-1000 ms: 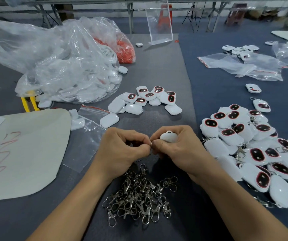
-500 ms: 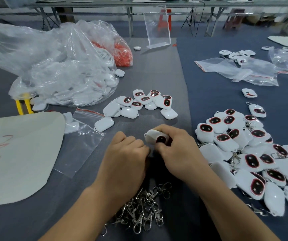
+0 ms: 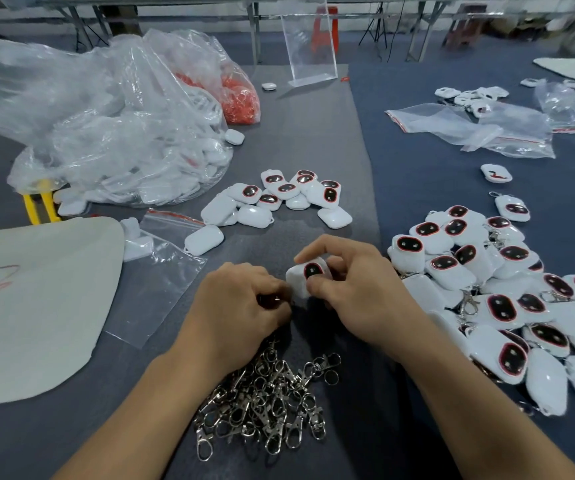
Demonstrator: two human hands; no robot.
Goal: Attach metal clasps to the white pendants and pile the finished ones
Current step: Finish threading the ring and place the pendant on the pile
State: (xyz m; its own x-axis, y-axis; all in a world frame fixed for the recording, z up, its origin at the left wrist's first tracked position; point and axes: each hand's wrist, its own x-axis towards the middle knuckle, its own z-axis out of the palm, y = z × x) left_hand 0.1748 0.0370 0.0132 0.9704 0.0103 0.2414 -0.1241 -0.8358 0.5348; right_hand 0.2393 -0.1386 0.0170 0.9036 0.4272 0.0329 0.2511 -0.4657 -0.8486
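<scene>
My right hand [image 3: 355, 289] holds a white pendant [image 3: 308, 275] with a dark red-rimmed oval face, thumb and fingers curled round it. My left hand [image 3: 241, 306] is curled right beside it, fingertips at the pendant's lower left edge; whatever it pinches is hidden. A heap of metal clasps [image 3: 265, 400] lies just below both hands. A small group of loose pendants [image 3: 279, 199] lies beyond the hands. A big pile of pendants with clasps [image 3: 494, 289] spreads at the right.
A large clear bag of white pendants [image 3: 113, 133] sits at the back left, with an orange-filled bag [image 3: 241, 95] behind it. An empty zip bag [image 3: 154, 271] and a pale sheet [image 3: 36, 306] lie at the left. More bags [image 3: 480, 129] and an acrylic stand [image 3: 308, 46] are farther back.
The pendant has been turned in my right hand so its dark face now points up. Both hands stay together above the clasps; the view shifted slightly.
</scene>
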